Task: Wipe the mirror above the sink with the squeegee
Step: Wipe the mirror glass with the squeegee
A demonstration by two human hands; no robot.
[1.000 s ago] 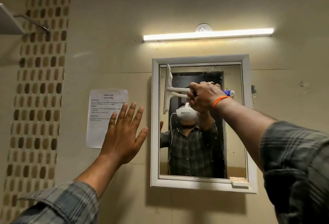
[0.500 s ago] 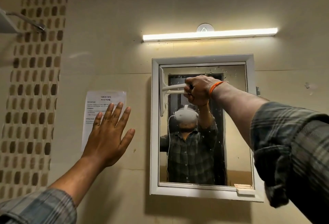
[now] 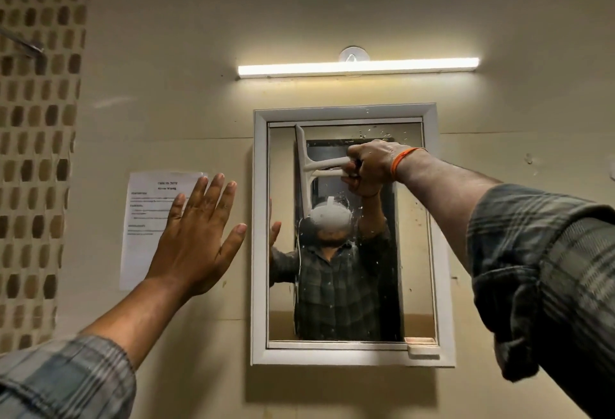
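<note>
A white-framed mirror (image 3: 429, 235) hangs on the beige wall, with water drops on its upper and middle glass. My right hand (image 3: 369, 165) is shut on the handle of a white squeegee (image 3: 304, 169). Its blade stands upright against the upper left part of the glass, a little right of the left frame edge. My left hand (image 3: 199, 239) is raised with fingers spread, palm toward the wall just left of the mirror, holding nothing. The mirror reflects a person in a plaid shirt wearing a white headset.
A lit tube light (image 3: 357, 67) is mounted above the mirror. A printed paper sheet (image 3: 146, 219) is stuck to the wall behind my left hand. Brown patterned tiles (image 3: 36, 152) cover the far left wall, with a metal bracket (image 3: 23, 44) at the upper left.
The squeegee went to the mirror's left edge and has now come back right a little, staying upright near the top. My left hand shifted right, closer to the mirror frame.
</note>
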